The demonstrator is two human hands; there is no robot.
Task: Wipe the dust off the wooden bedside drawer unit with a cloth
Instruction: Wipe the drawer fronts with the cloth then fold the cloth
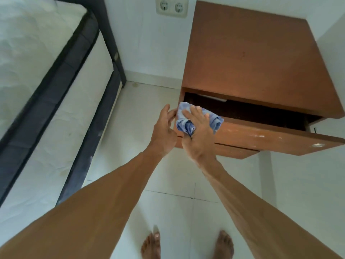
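The wooden bedside drawer unit (248, 58) stands against the white wall at the upper right. Its top drawer (261, 135) is pulled out, with a dark inside and pale scuffs on the front panel. A crumpled blue cloth (183, 125) lies over the drawer's left front corner. My right hand (198, 137) presses flat on the cloth with fingers spread. My left hand (163, 132) is at the drawer's left end, fingers apart and touching the corner beside the cloth.
A bed with a white mattress (37, 71) and dark frame (87, 128) fills the left side. A double wall socket (171, 6) sits above the skirting. My bare feet (186, 245) stand on the white floor tiles below the drawer.
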